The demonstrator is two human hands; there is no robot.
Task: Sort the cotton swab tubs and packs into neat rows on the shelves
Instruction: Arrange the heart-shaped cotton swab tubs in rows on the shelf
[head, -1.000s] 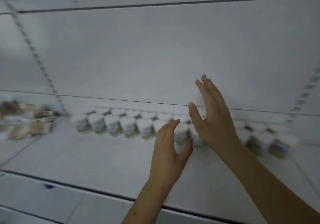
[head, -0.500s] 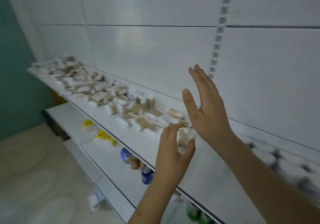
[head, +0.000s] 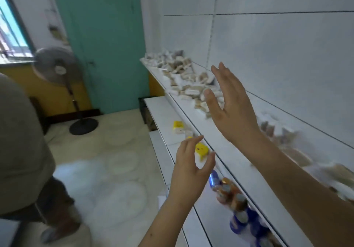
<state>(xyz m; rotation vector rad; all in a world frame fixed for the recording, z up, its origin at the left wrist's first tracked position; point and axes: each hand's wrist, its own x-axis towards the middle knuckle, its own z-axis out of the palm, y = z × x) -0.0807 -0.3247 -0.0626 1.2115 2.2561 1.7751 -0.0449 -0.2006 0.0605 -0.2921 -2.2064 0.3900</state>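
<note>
Swab packs [head: 188, 86] heaped on shelf [head: 226, 143]; labels blurred, unreadable.

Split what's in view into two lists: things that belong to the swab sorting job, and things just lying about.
Part of the job:
- jumbled cotton swab packs
- top shelf they lie on
- left hand and right hand, both empty, raised

Just lying about:
- yellow packets on the lower shelf
- bottles on the lower shelf
- standing fan
- another person at the left

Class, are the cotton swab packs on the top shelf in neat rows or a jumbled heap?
Jumbled: the cotton swab packs lie at mixed angles, overlapping along the top shelf.
</note>
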